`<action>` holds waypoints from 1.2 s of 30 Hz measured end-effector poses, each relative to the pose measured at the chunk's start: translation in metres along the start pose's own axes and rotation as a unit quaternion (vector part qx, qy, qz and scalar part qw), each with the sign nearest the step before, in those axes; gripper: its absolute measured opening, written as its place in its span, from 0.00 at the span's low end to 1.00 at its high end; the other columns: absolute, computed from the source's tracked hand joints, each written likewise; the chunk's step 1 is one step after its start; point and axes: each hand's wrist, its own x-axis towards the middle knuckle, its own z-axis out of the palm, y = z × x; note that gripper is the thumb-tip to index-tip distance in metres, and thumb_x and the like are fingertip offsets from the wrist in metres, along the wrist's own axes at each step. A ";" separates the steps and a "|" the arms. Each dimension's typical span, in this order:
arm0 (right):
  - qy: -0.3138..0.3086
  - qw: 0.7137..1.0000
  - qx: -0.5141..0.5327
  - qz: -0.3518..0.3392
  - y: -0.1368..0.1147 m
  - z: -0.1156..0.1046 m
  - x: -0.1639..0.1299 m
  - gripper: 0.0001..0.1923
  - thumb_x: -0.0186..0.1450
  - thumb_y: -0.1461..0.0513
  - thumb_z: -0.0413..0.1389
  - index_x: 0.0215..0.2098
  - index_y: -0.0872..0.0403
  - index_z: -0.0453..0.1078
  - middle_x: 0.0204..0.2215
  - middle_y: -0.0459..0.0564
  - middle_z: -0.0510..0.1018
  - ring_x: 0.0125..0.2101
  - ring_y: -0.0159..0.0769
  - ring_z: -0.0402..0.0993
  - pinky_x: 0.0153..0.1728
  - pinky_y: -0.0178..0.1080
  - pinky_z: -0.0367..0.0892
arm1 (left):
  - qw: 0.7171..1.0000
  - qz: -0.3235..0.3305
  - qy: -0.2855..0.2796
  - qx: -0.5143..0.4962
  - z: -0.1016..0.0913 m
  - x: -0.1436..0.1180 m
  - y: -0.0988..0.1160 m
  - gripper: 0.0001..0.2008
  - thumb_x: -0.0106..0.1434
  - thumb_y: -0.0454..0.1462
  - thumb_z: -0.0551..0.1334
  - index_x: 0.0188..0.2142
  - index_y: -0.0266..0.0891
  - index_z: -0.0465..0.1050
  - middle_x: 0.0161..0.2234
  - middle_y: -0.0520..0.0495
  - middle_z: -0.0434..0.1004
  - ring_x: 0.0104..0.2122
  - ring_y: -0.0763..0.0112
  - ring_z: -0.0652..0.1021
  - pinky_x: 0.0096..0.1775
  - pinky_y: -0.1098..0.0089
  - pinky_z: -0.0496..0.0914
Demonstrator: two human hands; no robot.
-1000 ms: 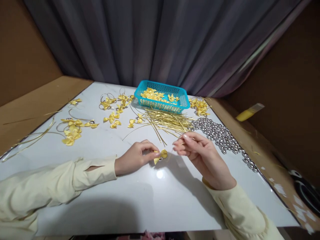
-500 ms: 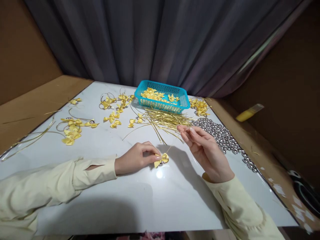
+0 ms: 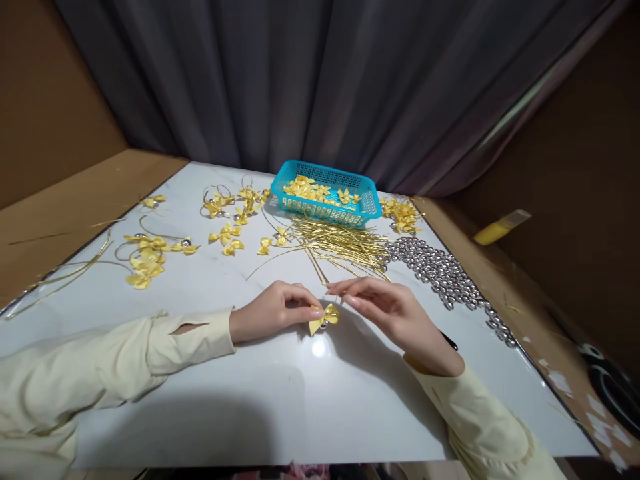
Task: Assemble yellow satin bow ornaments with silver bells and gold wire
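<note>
My left hand (image 3: 277,310) is closed on a yellow satin bow (image 3: 330,313), pinching its left side between thumb and fingers just above the table. A shiny silver bead (image 3: 324,325) shows at the bow's lower middle. From the bow's top a thin gold wire rises toward my right hand (image 3: 387,310). That hand hovers just above and right of the bow, fingers stretched out and thumb slightly apart from them. Its fingertips are beside the wire's upper end; I cannot make out whether they touch it.
Behind my hands lies a heap of gold wires (image 3: 340,241), with a blue basket (image 3: 375,207) of yellow bows beyond. Silver beads (image 3: 440,267) spread along the right. Finished-looking bow pieces with wire loops (image 3: 147,257) lie left. A yellow-handled tool (image 3: 500,228) rests at the right.
My right hand has come down and left from above the table to the wire at the bow. My left hand keeps its hold on the bow.
</note>
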 end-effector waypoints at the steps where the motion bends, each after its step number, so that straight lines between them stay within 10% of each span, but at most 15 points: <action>1: -0.023 0.999 -0.036 0.000 0.000 0.000 0.000 0.06 0.63 0.62 0.53 0.30 0.54 0.70 0.39 0.51 0.78 0.40 0.36 0.74 0.42 0.40 0.66 | 1.000 -0.006 -0.001 -0.018 0.000 0.000 0.000 0.09 0.56 0.38 0.62 0.30 0.32 0.75 0.30 0.44 0.75 0.31 0.70 0.72 0.36 0.69 0.66; 23: 0.014 0.970 -0.191 -0.152 0.006 0.007 -0.005 0.09 0.63 0.69 0.47 0.30 0.55 0.67 0.29 0.50 0.75 0.31 0.32 0.71 0.32 0.35 0.67 | 0.999 -0.038 -0.007 0.029 -0.005 0.003 0.006 0.10 0.56 0.39 0.61 0.30 0.32 0.74 0.29 0.46 0.76 0.31 0.70 0.73 0.37 0.70 0.67; 36: 0.033 0.992 -0.121 -0.008 0.003 0.015 -0.002 0.07 0.63 0.63 0.52 0.28 0.55 0.71 0.30 0.50 0.78 0.31 0.34 0.73 0.34 0.36 0.67 | 0.999 -0.026 -0.010 0.043 -0.006 0.003 0.001 0.10 0.57 0.39 0.61 0.32 0.33 0.75 0.28 0.46 0.77 0.30 0.70 0.74 0.35 0.70 0.68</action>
